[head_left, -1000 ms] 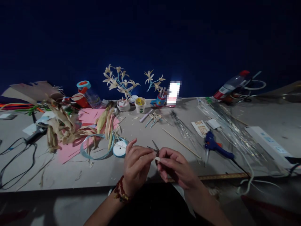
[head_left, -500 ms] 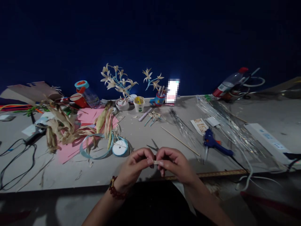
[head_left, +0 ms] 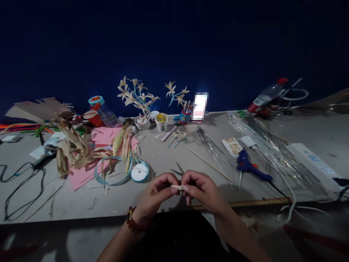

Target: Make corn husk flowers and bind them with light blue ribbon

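Near the table's front edge, my left hand (head_left: 160, 190) and my right hand (head_left: 200, 189) meet, thumbs and fingertips closed on a small pale strip (head_left: 177, 187) that looks like corn husk. The strip lies crosswise between the two thumbs; its far side is hidden by my fingers. Just beyond my hands lie scissors (head_left: 178, 169) with the blades apart, their handles covered by my hands. To the left sits a roll of light blue ribbon (head_left: 140, 171). A thin wooden stick (head_left: 209, 164) rests to the right.
Corn husks (head_left: 73, 145) lie over pink paper (head_left: 81, 176) at left. Husk flowers (head_left: 136, 96) stand at the back beside a paper cup (head_left: 161, 123) and a lit phone (head_left: 200, 105). At right are a blue glue gun (head_left: 251, 167), wires (head_left: 214, 145) and a power strip (head_left: 313, 165).
More of the pale strip shows over my left thumb now. My hands stay almost in the same place, and the whole view has shifted slightly.
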A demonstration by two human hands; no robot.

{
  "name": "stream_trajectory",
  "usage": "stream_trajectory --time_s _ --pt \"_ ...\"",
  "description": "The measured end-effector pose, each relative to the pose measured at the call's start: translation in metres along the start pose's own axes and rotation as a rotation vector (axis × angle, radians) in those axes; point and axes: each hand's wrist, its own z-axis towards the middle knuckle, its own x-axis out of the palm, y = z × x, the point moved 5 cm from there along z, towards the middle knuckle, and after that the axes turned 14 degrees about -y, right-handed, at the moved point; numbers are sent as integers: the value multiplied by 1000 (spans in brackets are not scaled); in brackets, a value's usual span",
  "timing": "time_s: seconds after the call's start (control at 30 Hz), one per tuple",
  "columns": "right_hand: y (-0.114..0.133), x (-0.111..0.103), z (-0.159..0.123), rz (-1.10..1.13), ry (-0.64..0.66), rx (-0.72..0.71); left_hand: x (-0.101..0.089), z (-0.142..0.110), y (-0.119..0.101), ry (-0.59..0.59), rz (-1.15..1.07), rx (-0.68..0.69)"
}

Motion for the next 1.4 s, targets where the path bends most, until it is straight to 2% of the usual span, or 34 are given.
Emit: stream_trajectory --time_s 0.2,0.27,0.4,0.47,0.57,0.73,0.83,0.9,0.97,1.1,1.17,1.27,1.4 --pt "-3 -2 -3 -101 81 7 1 2 -6 49 190 54" --pt "-8 -2 -3 -51 99 54 2 2 -1 62 107 -5" --pt "-22 0 -1 215 110 183 6 2 13 41 -177 -175" --pt "-25 0 1 295 117 206 8 1 16 18 -234 -202" --pt "-26 -1 2 256 104 201 5 -1 15 -26 -187 -141" --pt "-15 -1 -1 107 116 131 -3 -6 3 -47 137 104" --pt "-10 1 -2 -19 73 73 -3 -7 -4 -32 266 185" --pt "-10 3 -2 5 49 90 -1 -7 -3 -7 222 177" --pt "-13 6 -2 120 55 145 1 -6 1 17 96 118" --pt "-17 10 0 308 74 200 -1 -4 8 -28 -136 22" --pt "-17 9 0 297 52 199 -4 -5 7 -53 -141 43" --pt "-15 6 1 237 17 186 -6 -7 3 -42 -36 90" --pt "-13 8 0 191 46 163 -8 -7 2 -42 44 97"
